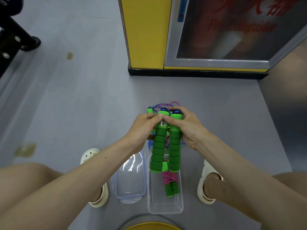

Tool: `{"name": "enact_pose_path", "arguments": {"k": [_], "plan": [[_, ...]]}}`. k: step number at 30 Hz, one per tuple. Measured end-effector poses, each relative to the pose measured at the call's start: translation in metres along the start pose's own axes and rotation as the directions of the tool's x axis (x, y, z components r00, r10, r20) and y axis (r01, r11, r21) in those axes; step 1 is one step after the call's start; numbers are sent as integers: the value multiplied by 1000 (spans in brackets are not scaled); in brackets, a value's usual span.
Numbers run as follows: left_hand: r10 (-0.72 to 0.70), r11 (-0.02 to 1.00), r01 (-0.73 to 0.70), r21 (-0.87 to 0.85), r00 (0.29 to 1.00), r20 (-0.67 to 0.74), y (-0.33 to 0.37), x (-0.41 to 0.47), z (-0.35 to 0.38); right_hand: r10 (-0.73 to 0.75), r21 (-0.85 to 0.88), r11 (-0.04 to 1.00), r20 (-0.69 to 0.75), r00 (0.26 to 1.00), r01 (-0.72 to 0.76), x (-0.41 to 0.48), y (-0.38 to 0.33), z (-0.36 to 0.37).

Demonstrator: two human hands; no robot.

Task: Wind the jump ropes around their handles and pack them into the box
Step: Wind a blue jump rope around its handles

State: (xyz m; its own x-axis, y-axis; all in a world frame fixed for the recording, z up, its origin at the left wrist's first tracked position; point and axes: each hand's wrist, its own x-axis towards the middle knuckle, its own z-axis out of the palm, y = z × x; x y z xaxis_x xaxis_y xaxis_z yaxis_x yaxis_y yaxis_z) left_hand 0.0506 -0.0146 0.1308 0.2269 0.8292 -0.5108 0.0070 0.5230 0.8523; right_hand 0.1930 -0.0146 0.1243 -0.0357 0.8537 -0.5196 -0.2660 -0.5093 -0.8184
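**Two handles gripped, cord still loose**

A pair of ribbed green foam jump-rope handles (166,146) is held side by side, upright in the view, above the near floor. The left hand (142,128) has its fingers curled round the upper end of the left handle. The right hand (187,128) wraps the top of the right handle in the same way, and the two thumbs meet at the front. No cord is wound on this pair yet. Loose blue and pink braided cord (167,104) loops on the floor just beyond the hands and trails down behind and between the handles. Which colour belongs to the held pair cannot be told. A further green handle end (150,111) shows just beside the left fingers.

Below the pair stands a clear rectangular plastic box (166,208), already holding one finished bundle, green handles bound with pink cord (169,180). Its clear clip-on lid (131,180) lies next to it on the left, on the grey floor (83,97).

The likely trouble is the mixed cords. If winding starts before they are separated, the other rope could be dragged along or knotted in. A slack first turn would let the handles splay, making a bulky bundle that sits badly beside the one already packed.
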Motion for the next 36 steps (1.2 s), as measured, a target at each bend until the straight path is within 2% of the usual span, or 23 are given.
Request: {"name": "enact_pose_path", "arguments": {"k": [3,7,12,24,27,31,34,36], "plan": [[-40,998,44,-55,996,81,-1,-3,1,-8,46,999,-18,1000,9,1,-4,-1],[-148,988,133,79,961,232,-6,-10,3,41,208,978,-61,997,-28,3,-9,-2],[-200,980,192,55,937,287,-16,-8,1,88,350,934,-33,996,-71,4,-6,-3],[-247,955,288,-70,904,349,-16,-14,1,63,390,920,-55,997,-36,0,-6,5],[-274,947,318,-35,861,428,-12,-15,-3,47,347,938,-61,997,-23,3,-6,4],[-255,943,325,-74,846,467,-2,-14,-13,53,250,968,-91,994,-29,8,-10,-4],[-256,950,310,-33,834,489,1,-18,-22,-11,197,979,-190,982,49,13,-16,-16],[-260,947,321,-28,813,522,1,-20,-28,-54,186,979,-162,985,84,13,-18,-16]]}}
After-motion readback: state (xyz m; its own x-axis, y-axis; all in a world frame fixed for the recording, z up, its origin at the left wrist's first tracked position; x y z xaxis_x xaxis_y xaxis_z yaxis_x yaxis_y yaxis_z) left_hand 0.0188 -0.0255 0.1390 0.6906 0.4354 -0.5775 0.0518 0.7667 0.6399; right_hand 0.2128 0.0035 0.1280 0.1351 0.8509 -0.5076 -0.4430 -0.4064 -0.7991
